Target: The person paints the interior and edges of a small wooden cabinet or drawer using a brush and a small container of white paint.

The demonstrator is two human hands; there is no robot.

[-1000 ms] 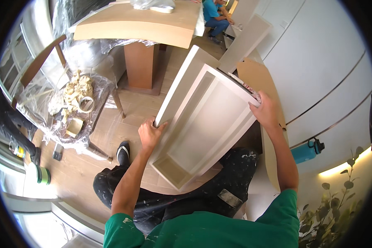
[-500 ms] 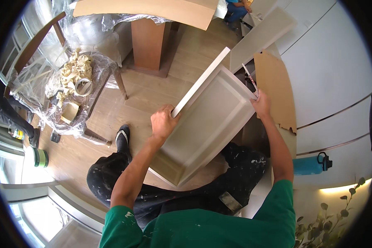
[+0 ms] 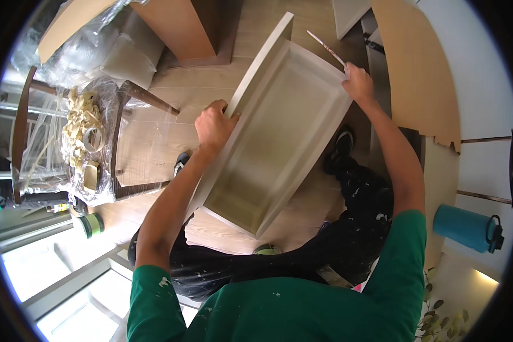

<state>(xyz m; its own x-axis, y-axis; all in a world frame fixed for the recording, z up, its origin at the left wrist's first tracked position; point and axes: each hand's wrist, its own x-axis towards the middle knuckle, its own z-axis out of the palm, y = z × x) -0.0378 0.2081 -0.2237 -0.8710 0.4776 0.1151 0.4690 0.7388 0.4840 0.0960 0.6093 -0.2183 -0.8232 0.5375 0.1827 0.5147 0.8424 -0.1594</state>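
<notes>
A white, open-topped drawer box (image 3: 279,131) is tilted in front of me, its inside facing up. My left hand (image 3: 214,125) grips its left side wall near the middle. My right hand (image 3: 358,82) holds the far right corner and also pinches a thin paintbrush (image 3: 326,48) that points away to the upper left. My legs in paint-spattered dark trousers (image 3: 347,228) are below the box, over a wooden floor.
At left stands a plastic-wrapped chair (image 3: 91,142) holding rolls of masking tape (image 3: 94,139). A wooden table base (image 3: 194,28) is at the top. Brown cardboard (image 3: 422,74) leans against white cabinets at right. A blue bottle (image 3: 467,228) lies at right, a green-lidded jar (image 3: 91,223) at left.
The drawer box has been turned and lowered, its open inside now facing me. Both hands kept their hold on its sides and moved with it.
</notes>
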